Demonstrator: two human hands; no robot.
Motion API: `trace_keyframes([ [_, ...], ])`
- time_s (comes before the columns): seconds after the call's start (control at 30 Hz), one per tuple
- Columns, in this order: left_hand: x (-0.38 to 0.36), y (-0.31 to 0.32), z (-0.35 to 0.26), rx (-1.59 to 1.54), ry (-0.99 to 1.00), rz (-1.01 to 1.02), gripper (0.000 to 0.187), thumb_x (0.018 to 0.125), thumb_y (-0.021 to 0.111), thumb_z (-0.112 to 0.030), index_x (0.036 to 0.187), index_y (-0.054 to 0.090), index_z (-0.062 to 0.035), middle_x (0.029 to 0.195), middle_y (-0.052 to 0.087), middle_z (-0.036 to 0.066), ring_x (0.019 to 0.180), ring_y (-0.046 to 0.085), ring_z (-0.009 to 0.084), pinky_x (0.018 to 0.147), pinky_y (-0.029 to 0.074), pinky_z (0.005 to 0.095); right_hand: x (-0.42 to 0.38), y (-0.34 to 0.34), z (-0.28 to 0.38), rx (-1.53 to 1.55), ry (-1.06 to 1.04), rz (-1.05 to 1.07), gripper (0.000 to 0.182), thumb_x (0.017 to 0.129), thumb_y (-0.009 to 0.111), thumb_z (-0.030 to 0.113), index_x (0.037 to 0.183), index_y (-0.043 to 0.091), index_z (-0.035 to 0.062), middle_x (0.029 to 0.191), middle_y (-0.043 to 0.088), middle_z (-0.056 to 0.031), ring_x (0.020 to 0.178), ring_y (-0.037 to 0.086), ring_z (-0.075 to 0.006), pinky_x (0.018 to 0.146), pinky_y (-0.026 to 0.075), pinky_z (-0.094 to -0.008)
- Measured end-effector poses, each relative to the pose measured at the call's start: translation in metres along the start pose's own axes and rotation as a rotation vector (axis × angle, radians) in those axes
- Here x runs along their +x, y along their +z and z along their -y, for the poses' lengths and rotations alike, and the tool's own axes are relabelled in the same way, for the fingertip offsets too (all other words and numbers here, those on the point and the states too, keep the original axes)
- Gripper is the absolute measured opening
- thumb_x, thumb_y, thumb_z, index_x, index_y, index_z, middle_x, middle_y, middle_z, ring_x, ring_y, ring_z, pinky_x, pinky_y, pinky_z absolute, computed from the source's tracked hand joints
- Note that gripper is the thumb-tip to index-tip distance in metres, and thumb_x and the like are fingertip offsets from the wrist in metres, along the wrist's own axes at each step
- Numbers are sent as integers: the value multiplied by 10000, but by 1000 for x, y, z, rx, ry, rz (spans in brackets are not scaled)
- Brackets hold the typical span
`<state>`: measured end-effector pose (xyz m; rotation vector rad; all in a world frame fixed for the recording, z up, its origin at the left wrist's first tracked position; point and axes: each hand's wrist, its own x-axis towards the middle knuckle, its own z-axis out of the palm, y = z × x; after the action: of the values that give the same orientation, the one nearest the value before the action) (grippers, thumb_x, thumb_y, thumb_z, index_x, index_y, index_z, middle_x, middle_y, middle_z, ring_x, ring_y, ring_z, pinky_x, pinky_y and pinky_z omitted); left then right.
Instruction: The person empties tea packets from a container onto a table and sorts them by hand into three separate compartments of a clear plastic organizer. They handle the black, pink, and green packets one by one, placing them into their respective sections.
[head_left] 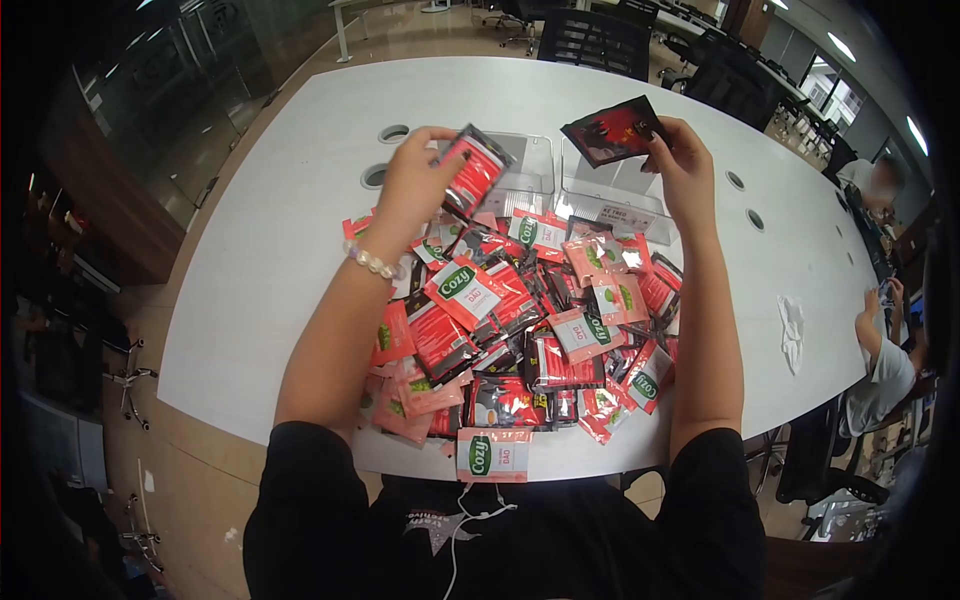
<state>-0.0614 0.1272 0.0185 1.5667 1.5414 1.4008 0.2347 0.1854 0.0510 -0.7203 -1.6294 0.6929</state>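
Observation:
My left hand [422,180] is closed on a red and black sachet [474,172], held above the near side of a clear plastic bin. In my right hand [683,165] a black sachet with a dark red picture [612,132] is pinched by its right end, raised over a second clear bin [625,195]. Below both hands spreads a heap of sachets, some red and black [432,335], others pink and red tea sachets marked Cozy [464,292]. One pink Cozy sachet [494,455] lies at the table's near edge.
The clear bins stand side by side behind the heap on a white table [260,300]. A crumpled white tissue [790,335] lies to the right. Round holes [755,220] pierce the tabletop. Office chairs [595,42] stand beyond, and other people [880,370] sit at the far right.

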Motion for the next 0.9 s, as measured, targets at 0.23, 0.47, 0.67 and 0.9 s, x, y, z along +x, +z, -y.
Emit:
trace_keyframes([
  [0.23,10,-46,-7,-363,-308,73,217,882,509,-152,1079,586,-102,813,625,-6,630,524,57,522,365,209,48,68,-29,-342,-48,239,178,836,569,32,1008,602,2,789,655,-129,652,623,-143,580,496,-275],
  [0.47,18,-58,5,-659,-411,283,218,877,510,-201,1028,629,-97,891,574,-28,724,472,93,622,365,254,54,100,-72,-876,-98,402,198,774,621,98,972,632,102,900,643,-97,853,616,-287,740,475,-373],
  [0.67,18,-48,9,-776,-463,385,224,875,526,-248,994,638,-95,878,588,-2,731,503,119,638,375,286,40,108,-48,-1018,-258,195,295,772,619,119,1066,599,116,1076,584,-92,1010,558,-289,814,454,-397],
  [0.9,23,-36,18,-951,-578,553,308,894,477,-344,1029,555,-78,922,594,34,797,539,147,709,401,328,20,125,45,-480,-560,391,283,783,594,137,1064,607,102,1037,586,-92,975,552,-271,839,426,-383],
])
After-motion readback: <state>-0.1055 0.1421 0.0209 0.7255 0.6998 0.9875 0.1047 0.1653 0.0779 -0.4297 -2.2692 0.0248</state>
